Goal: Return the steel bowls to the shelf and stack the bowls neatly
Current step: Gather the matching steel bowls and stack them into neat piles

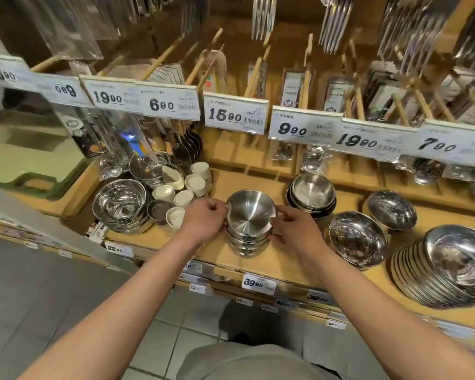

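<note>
The wooden shelf (285, 270) runs across the whole view, with a rail of price tags (235, 113) above it and packaged cutlery hanging behind. Near its right front edge leans a fanned row of steel plates (422, 275), and beside that sit two shiny bowls (357, 238) (391, 212). Toward the back edge, right of centre, stands a short pile of dark-rimmed bowls (311, 194). At the left end is a pile of large polished bowls (121, 205), with a cluster of small cream cups (188, 189) just beside it.

The stack of steel bowls (248, 231) stands near the front edge of the shelf, about midway along it. Its top bowl (251, 212) sits tilted, not yet seated flat in the one below. The left hand (205, 222) pinches the top bowl's left rim with curled fingers. The right hand (295, 227) holds the right side, thumb at the rim and fingertips lower against the stack.

These bowls look light, rigid and smooth, so they will likely slide and clatter rather than bend or break. The brushed walls offer little friction; the rolled rim on opposite sides is the surest place to hold. Nested bowls may wedge if set down crooked, so the top one probably needs levelling before it is released.
</note>
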